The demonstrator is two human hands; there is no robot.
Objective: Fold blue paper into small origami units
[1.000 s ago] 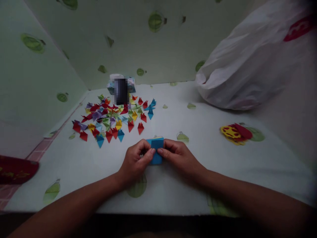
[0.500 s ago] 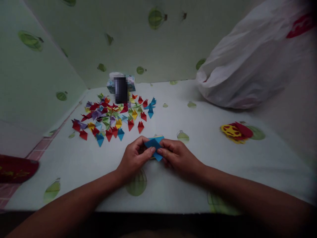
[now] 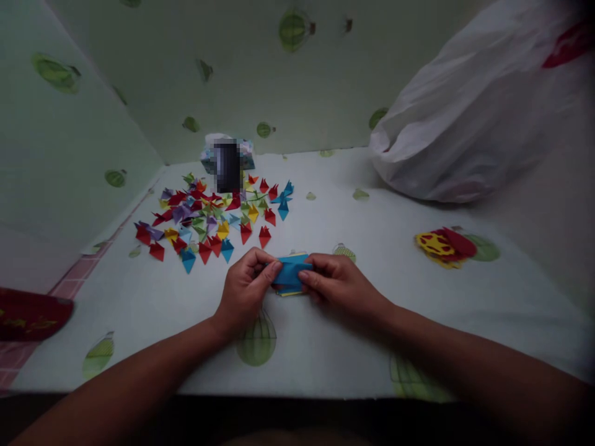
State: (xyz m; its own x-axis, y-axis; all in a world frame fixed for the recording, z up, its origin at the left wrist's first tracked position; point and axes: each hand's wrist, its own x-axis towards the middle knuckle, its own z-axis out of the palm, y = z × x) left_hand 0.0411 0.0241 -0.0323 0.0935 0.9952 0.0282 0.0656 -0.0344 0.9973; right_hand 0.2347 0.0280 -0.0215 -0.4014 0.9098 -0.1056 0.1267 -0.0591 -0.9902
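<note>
A piece of blue origami paper (image 3: 291,272) is stretched between both hands, near the front middle of the table. My left hand (image 3: 248,285) pinches its left end between thumb and fingers. At the right end, my right hand (image 3: 341,285) has its thumb on top and fingers curled around the edge. Blue and yellow edges of other paper (image 3: 292,293) show beneath it. Beyond the hands, to the left, lie many small folded paper pieces (image 3: 214,248) in red, blue, yellow, green and purple.
A pixelated dark object (image 3: 227,166) stands before a tissue box (image 3: 248,155) at the back. A large white plastic bag (image 3: 446,136) fills the back right. Yellow and red cut-outs (image 3: 439,244) lie on the right. A red object (image 3: 35,316) sits at the left edge.
The blue paper has turned from a pointed, diagonal shape to a level band. My left hand has shifted slightly left, to the paper's end.
</note>
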